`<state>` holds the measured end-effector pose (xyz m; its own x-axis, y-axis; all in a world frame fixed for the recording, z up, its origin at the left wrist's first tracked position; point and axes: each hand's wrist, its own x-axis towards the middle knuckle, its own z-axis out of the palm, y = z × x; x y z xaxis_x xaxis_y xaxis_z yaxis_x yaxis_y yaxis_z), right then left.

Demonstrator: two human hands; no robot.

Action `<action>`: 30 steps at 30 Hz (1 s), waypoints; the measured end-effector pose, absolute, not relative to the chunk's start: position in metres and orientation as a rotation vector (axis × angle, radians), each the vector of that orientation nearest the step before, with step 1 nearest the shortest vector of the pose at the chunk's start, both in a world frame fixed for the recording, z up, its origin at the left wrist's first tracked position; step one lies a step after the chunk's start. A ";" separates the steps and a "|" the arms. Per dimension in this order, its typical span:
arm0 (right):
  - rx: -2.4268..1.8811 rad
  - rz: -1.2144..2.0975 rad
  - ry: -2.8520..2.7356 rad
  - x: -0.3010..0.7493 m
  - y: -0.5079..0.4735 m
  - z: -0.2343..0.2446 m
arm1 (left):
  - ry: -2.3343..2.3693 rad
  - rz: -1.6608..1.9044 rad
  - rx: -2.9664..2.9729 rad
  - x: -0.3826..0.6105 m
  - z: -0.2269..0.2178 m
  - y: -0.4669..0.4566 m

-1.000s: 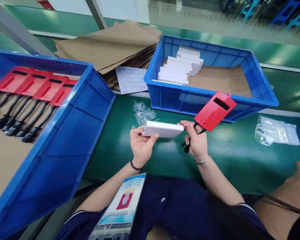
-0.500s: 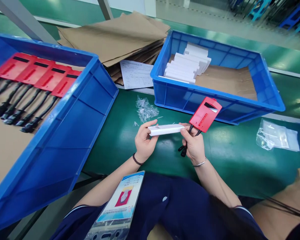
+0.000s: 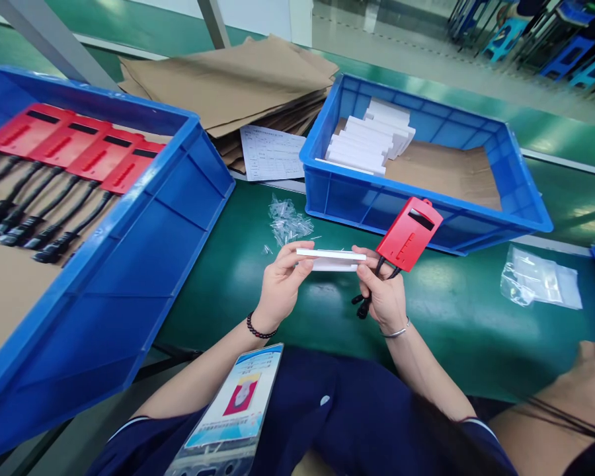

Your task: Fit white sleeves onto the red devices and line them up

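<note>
Both hands hold a white piece (image 3: pixel 332 254) lengthwise above the bench (image 3: pixel 451 317), its long groove towards the person. The left hand (image 3: pixel 280 284) pinches its nine o'clock end between thumb and fingers. The right hand (image 3: pixel 385 297) has thumb and fingers on the three o'clock end and also clasps the cables (image 3: pixel 395 270) of a red device (image 3: pixel 407 241), whose body juts towards one o'clock from that hand while black plugs (image 3: pixel 362 308) dangle towards eight.

Around the white piece, with twelve straight ahead: clear bits (image 3: pixel 288 221) lie scattered near it at ten; a blue bin (image 3: pixel 347 198) of more white pieces (image 3: pixel 361 145) stands at one; brown paper (image 3: pixel 228 82) and a printed sheet (image 3: pixel 272 153) lie at eleven; a second bin (image 3: pixel 178 231) with red devices (image 3: pixel 79 145) sits between nine and ten; clear bags (image 3: pixel 540 277) lie at three; another person's arm (image 3: pixel 545 403) shows at four.
</note>
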<state>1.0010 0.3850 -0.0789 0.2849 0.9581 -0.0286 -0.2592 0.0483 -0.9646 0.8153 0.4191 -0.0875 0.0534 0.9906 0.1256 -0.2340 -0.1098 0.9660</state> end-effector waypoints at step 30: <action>-1.820 0.514 -1.138 1.033 0.350 -0.101 | 0.619 1.032 0.168 0.813 -0.087 0.417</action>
